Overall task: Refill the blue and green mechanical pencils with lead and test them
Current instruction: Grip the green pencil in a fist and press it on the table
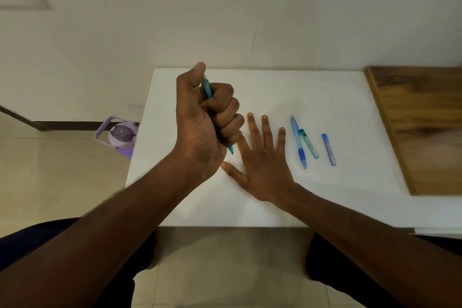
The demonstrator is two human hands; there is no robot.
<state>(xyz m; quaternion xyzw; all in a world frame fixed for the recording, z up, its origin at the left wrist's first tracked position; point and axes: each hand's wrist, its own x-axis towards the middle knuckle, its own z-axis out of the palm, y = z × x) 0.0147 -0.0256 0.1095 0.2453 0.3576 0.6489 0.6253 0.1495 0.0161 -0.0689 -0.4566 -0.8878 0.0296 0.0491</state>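
text: none legible | green lead tube [309, 143]: print too blurred

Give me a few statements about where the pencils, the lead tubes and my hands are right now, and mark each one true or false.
1. The left hand grips the green pencil in a fist, thumb on its top end. True.
2. The right hand holds the blue pencil. False: it lies flat on the white board, fingers spread, holding nothing.
3. The blue pencil lies on the board to the right of the right hand. True.
4. The green lead tube lies far from the blue pencil. False: it lies right against it.
5. The blue lead tube sits on the wooden surface. False: it lies on the white board.
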